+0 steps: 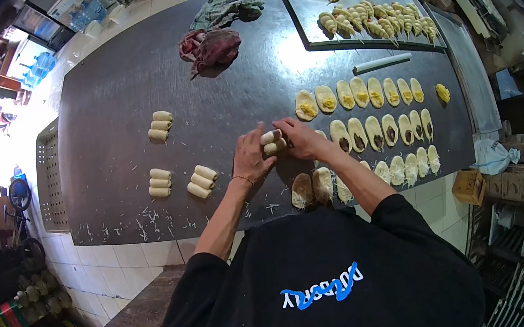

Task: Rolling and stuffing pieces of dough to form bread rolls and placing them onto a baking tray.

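In the middle of the table, my left hand (250, 156) and my right hand (302, 139) close in from both sides on a small stack of pale rolled dough pieces (274, 146). My left thumb lies along the near side of the rolls, and my right fingers curl over their right end, hiding part of them. Just right of my right hand run rows of flat dough ovals: one with yellow filling (359, 92), one with dark filling (374, 133), and one with white shreds (397, 171). To the left sit groups of finished dough rolls (202, 181).
A metal tray (311, 11) of spiral-wrapped dough pieces on sticks stands at the far right, with a pale rod (382, 63) before it. Green (225, 11) and dark red cloths (210, 49) lie at the back. Loose white shreds litter the table's near left.
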The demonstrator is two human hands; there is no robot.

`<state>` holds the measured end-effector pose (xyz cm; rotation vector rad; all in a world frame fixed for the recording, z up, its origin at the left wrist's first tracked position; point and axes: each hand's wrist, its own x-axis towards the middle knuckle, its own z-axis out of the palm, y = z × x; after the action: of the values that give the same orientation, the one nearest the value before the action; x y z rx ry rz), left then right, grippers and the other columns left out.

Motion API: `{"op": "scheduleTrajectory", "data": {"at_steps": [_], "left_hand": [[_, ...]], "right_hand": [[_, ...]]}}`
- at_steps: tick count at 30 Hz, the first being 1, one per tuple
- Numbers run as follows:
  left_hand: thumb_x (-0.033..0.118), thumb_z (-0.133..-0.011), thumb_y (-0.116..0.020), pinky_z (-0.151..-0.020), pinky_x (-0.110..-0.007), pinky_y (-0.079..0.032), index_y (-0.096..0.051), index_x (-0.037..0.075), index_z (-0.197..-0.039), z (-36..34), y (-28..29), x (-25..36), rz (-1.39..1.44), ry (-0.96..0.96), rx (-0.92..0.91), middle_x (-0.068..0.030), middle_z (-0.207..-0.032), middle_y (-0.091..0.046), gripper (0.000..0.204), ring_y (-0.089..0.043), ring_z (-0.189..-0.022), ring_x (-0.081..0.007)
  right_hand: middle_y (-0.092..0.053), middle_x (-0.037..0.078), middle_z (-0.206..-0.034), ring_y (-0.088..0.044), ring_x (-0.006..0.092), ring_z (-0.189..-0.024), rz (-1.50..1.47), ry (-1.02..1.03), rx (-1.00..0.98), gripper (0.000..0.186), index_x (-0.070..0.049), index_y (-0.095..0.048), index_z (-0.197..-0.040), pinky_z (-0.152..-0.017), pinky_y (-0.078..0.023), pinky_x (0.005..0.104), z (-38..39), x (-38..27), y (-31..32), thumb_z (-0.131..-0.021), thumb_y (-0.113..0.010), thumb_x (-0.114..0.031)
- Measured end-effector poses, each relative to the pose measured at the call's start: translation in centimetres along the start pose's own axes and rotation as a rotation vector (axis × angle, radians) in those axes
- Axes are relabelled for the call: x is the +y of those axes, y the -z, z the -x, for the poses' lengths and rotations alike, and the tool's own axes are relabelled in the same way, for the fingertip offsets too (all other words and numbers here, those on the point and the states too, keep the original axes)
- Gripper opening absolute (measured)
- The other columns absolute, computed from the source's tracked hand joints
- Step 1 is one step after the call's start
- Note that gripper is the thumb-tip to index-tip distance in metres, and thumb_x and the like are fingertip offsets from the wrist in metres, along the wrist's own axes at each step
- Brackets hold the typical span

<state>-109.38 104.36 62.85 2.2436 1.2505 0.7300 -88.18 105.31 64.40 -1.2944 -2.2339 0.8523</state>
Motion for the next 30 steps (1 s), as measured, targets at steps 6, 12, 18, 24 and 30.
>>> {"op": "scheduleTrajectory", "data": {"at_steps": [6, 12, 18, 24, 30], "left_hand": [[0.022, -0.067, -0.08, -0.097, -0.043, -0.039, -0.055, 0.01, -0.127, -1.1, -0.2, -0.3, 0.102, 0.024, -0.09, -0.0112, -0.117, -0.054, 0.066, -0.05, -0.111, -0.0326], [0.04, -0.071, -0.078, -0.103, -0.047, -0.035, -0.041, 0.006, -0.139, 0.0, 0.1, 0.0, -0.074, -0.03, -0.049, -0.0152, -0.127, -0.049, 0.084, -0.045, -0.117, -0.0358], [0.063, -0.07, -0.074, -0.114, -0.049, -0.02, -0.018, -0.004, -0.148, 5.4, -1.7, 2.9, -0.026, 0.253, -0.042, -0.0259, -0.145, -0.029, 0.117, -0.026, -0.135, -0.0397], [0.07, -0.055, -0.079, -0.116, -0.054, -0.008, 0.0, 0.004, -0.15, 4.8, -3.2, 5.7, -0.211, 0.404, -0.006, -0.0274, -0.153, -0.007, 0.14, -0.01, -0.141, -0.0433], [0.058, -0.056, -0.084, -0.115, -0.055, -0.005, 0.001, 0.008, -0.151, 1.6, -3.6, 5.4, -0.164, 0.564, -0.06, -0.0267, -0.154, -0.005, 0.138, -0.005, -0.143, -0.0426]], "right_hand": [[-0.055, 0.018, -0.114, -0.055, 0.0366, -0.109, -0.024, -0.151, 0.004, 0.055, -0.003, -0.055, -0.122, -0.091, -0.048, 0.0393, -0.1, 0.2, -1.0, -0.069, -0.073, 0.0], [-0.05, 0.022, -0.122, -0.051, 0.0391, -0.114, 0.169, -0.091, 0.133, 0.073, -0.002, -0.047, -0.134, -0.096, -0.045, 0.0398, 2.0, -1.4, -0.3, -0.068, -0.078, -0.005], [-0.037, 0.028, -0.133, -0.036, 0.0441, -0.125, 0.432, -0.456, 0.414, 0.095, -0.003, -0.042, -0.138, -0.104, -0.033, 0.052, 10.2, -5.1, 0.5, -0.064, -0.085, -0.045], [-0.016, 0.028, -0.143, -0.029, 0.0481, -0.123, 0.522, -0.647, 0.357, 0.113, -0.015, -0.026, -0.148, -0.101, -0.03, 0.0569, 10.3, -5.7, 0.3, -0.059, -0.085, -0.054], [-0.014, 0.024, -0.144, -0.026, 0.0489, -0.126, 0.466, -0.745, 0.33, 0.116, -0.017, -0.026, -0.146, -0.101, -0.028, 0.0602, 7.2, -4.0, -0.6, -0.055, -0.088, -0.054]]}}
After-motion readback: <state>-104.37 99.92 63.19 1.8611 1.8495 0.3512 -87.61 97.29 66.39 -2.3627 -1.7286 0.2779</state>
